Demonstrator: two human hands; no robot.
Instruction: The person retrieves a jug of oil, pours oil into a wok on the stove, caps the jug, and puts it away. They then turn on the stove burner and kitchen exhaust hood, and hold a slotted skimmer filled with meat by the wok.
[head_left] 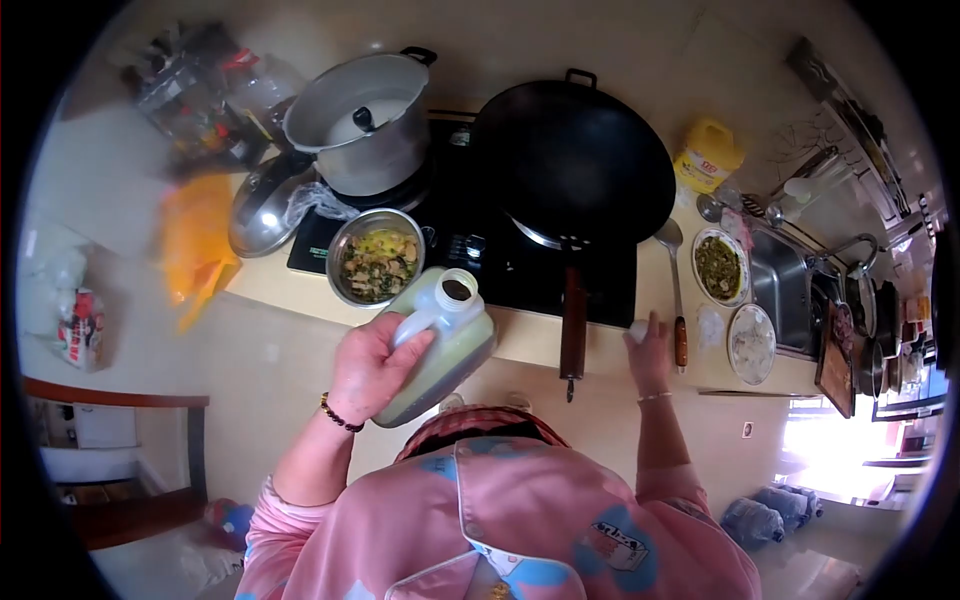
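My left hand [372, 368] is closed round the handle of a translucent plastic jug [440, 365]. Its mouth is uncapped, and greenish-yellow liquid shows through the wall. My right hand [650, 358] is by the counter edge, with its fingers closed on a small white object [638, 329], perhaps a cap. Between the hands, the handle of a large black wok [575, 165] points toward me. Just beyond the jug stands a metal bowl [333, 262] of chopped meat and greens [380, 265]. A spatula [678, 290] with a wooden handle lies near my right hand.
A tall pot [375, 150] stands on the black cooktop [470, 270], with a lid [268, 215] to its left. On the right are a yellow jug [708, 155], a plate of greens [720, 268], a white plate [752, 345], and a sink [785, 290]. An orange bag [198, 240] hangs at left.
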